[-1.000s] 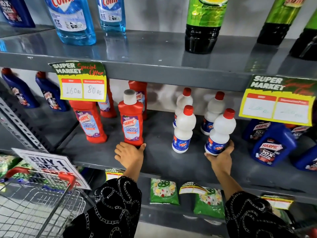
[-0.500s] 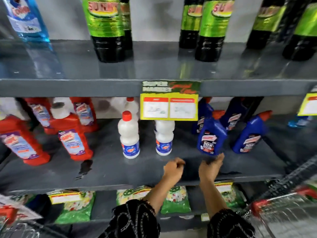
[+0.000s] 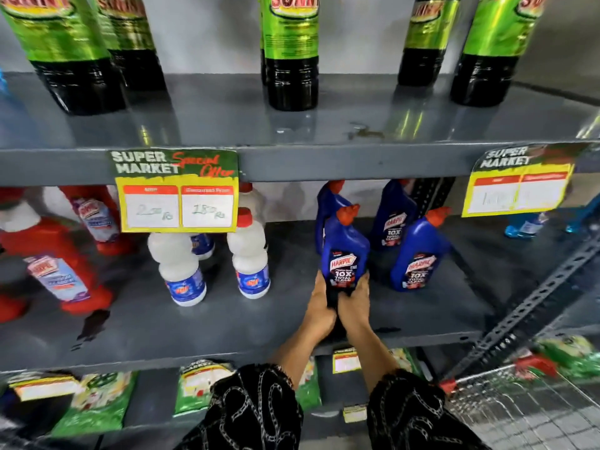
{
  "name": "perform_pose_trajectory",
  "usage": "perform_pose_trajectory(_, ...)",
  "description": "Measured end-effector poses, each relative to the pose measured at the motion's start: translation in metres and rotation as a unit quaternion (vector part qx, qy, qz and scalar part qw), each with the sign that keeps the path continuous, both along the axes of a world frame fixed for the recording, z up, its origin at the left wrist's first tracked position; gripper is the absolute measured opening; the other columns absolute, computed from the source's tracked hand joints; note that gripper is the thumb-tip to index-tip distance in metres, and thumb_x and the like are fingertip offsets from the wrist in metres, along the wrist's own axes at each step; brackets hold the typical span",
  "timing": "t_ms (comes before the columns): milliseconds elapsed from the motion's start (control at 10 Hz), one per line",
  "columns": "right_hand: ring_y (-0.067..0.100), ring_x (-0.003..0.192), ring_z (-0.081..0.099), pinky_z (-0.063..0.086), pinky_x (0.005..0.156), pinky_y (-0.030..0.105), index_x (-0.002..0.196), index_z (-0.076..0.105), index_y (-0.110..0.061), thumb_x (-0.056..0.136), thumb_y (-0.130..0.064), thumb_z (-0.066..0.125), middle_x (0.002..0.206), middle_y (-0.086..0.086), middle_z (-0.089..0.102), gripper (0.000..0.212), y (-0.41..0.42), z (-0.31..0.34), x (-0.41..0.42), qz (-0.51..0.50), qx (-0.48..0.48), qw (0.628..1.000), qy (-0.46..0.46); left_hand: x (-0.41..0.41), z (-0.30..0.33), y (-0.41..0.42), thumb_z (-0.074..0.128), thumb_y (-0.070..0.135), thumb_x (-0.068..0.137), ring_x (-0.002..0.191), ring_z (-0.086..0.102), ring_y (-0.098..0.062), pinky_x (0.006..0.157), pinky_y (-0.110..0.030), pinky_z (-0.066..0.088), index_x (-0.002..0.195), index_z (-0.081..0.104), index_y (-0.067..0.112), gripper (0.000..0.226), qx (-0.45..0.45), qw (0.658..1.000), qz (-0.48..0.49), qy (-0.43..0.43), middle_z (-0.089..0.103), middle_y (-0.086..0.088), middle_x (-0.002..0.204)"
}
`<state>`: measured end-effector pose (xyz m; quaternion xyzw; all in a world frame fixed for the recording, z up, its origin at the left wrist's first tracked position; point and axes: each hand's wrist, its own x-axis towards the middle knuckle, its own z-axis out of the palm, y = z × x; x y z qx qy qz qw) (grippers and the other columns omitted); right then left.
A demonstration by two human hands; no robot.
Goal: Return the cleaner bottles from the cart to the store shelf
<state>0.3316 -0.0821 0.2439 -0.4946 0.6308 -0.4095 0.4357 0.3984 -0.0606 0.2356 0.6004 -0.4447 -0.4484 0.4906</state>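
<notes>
Blue bottle (image 3: 344, 254): upright on middle shelf (image 3: 292, 323), clasped low between left hand (image 3: 319, 308) and right hand (image 3: 355, 305). Rigid plastic, likely full, heavyish, smooth. Best held at base or waist, not angled neck.

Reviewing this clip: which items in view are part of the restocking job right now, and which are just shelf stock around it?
In the job:
- blue Harpic bottle, held at its base by the left hand and right hand
- middle shelf
- cart

Just standing by:
- white bottles
- red Harpic bottles
- green-labelled dark bottles
- price tag
- green packets
</notes>
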Motion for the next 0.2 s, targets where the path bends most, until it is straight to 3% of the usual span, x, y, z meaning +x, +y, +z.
perform_pose_trajectory(200, 0.028, 0.142, 0.029, 0.027, 0.113, 0.031, 0.151, 0.002, -0.007, 0.086, 0.002, 0.047, 0.158, 0.012, 0.019, 0.08, 0.01, 0.008, -0.006, 0.015, 0.004, 1.0, 0.017, 0.004, 0.0, 0.007, 0.041, 0.032, 0.08, 0.132, 0.043, -0.019, 0.117, -0.044, 0.03, 0.143, 0.023, 0.028, 0.065, -0.022, 0.999, -0.019, -0.031, 0.045, -0.005, 0.143)
